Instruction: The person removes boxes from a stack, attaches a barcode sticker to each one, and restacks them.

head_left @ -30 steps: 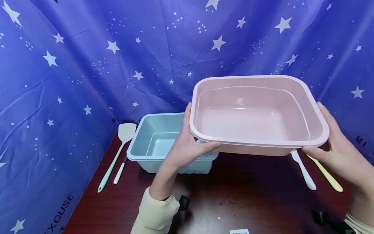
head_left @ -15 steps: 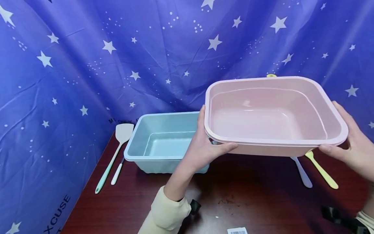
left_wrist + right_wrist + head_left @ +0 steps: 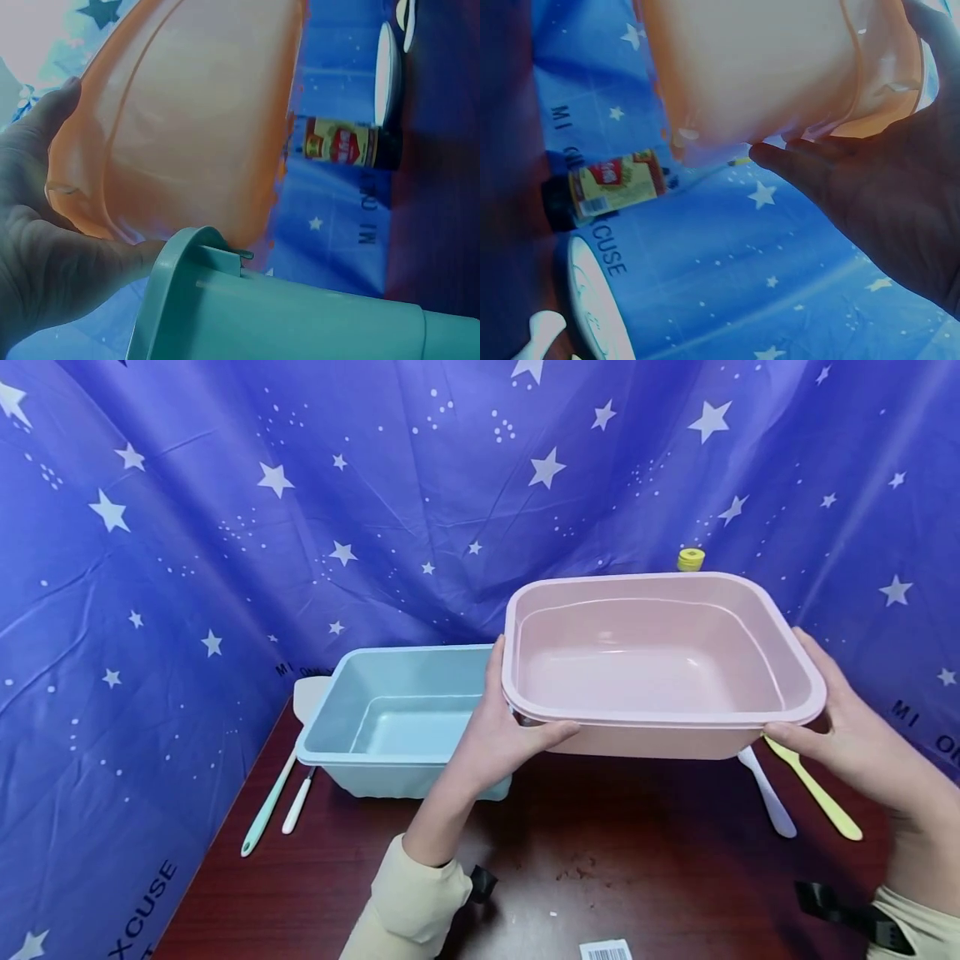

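A pink plastic basin (image 3: pixel 622 660) is held up off the table, its open top tilted toward me. My left hand (image 3: pixel 491 739) grips its left end, thumb along the front under the rim and fingers around the side. At the opposite end my right hand (image 3: pixel 847 735) grips it the same way, with the thumb at the front corner. In the head view a light blue basin (image 3: pixel 405 781) stands on the table to the left, its right part hidden behind my left hand and the pink basin. The left wrist view shows the blue basin's rim (image 3: pixel 169 277) close to my left thumb.
A labelled bottle (image 3: pixel 619 184), yellow-capped (image 3: pixel 691 558), stands behind the pink basin, near white dishes (image 3: pixel 592 300). A turner (image 3: pixel 266 810) and a white-handled utensil (image 3: pixel 298 806) lie left; purple (image 3: pixel 772 802) and yellow (image 3: pixel 825 802) handles lie right. A barcode label (image 3: pixel 606 950) is in front.
The pink basin went right, then came back left and slightly lower. The light blue basin has slid left and now covers part of the turner's head. The bottle's yellow cap has come into view.
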Available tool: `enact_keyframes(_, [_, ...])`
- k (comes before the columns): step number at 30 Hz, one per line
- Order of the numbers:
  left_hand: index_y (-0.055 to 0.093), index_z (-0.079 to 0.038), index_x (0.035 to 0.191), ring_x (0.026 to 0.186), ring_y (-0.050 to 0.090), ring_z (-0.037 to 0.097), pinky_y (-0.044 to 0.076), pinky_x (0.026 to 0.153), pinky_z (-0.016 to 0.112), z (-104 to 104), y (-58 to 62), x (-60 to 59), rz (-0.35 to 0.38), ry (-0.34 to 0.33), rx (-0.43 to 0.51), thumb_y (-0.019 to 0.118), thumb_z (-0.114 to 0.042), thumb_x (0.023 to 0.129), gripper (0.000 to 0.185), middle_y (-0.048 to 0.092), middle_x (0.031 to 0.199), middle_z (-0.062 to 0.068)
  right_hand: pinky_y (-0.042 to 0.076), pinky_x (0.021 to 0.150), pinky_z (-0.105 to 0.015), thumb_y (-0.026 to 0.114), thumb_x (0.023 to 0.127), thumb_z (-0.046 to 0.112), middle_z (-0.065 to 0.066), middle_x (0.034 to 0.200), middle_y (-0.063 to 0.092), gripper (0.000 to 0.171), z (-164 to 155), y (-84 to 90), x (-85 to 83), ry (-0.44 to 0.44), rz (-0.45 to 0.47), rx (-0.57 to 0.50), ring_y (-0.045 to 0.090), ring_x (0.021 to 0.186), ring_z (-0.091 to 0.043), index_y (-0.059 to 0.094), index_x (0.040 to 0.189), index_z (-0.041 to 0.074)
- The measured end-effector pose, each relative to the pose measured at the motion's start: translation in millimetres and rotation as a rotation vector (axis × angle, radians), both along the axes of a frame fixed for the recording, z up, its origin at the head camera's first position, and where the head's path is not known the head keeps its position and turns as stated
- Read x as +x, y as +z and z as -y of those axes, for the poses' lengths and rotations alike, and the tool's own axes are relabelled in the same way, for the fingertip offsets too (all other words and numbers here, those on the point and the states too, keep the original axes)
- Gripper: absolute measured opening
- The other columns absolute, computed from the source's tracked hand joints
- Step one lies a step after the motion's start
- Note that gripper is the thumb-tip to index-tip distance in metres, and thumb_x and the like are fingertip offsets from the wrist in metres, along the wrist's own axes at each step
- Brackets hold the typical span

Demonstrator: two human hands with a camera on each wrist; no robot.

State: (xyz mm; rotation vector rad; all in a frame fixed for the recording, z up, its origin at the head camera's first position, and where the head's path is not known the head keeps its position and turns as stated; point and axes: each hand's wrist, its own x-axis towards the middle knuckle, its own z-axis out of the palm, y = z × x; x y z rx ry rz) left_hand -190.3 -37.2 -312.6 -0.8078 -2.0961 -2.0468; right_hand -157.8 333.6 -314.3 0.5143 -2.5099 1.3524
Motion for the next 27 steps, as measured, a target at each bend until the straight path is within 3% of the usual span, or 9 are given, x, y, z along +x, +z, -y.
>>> enact_keyframes(6, [0.011,-0.026,0.160,0.121,0.053,0.022,0.053,0.093,0.035,9.0,-2.2,-4.1,0.009,0.000,0.021,0.089,-0.004,0.075,0.118,0.040,0.147,0.003,0.036,0.084,-0.010,0.066,0.089,-0.003,-0.001,0.153,0.025,0.101,11.8,-3.7,-6.0,0.045,0.058,-0.051,0.034,0.125,-0.010,0.006,0.162,0.031])
enact_keyframes(12, [0.017,-0.027,0.156,0.120,0.054,0.023,0.053,0.096,0.044,1.3,-6.3,-3.8,-0.019,-0.033,0.072,0.088,0.003,0.073,0.113,0.042,0.144,0.004,0.033,0.088,-0.011,0.061,0.093,-0.003,0.000,0.155,0.025,0.094,5.5,-11.5,-8.6,0.087,0.087,-0.071,0.035,0.126,-0.009,0.008,0.163,0.029])
enact_keyframes(18, [0.021,-0.028,0.155,0.121,0.054,0.018,0.045,0.104,0.039,-8.5,-10.6,1.5,-0.052,0.026,0.009,0.092,-0.005,0.071,0.112,0.046,0.142,-0.001,0.033,0.088,-0.011,0.060,0.094,-0.001,0.003,0.157,0.023,0.093,-8.4,-19.6,-12.5,0.122,0.109,-0.051,0.033,0.129,-0.005,0.008,0.163,0.030])
enact_keyframes(27, [0.019,-0.025,0.157,0.118,0.055,0.018,0.044,0.103,0.035,-18.2,-18.7,7.6,0.046,0.067,-0.020,0.092,0.000,0.068,0.118,0.048,0.141,0.001,0.041,0.083,-0.012,0.064,0.096,0.012,-0.009,0.160,0.017,0.095,-17.4,-23.9,-18.0,0.135,0.263,0.082,0.031,0.131,-0.006,0.001,0.162,0.038])
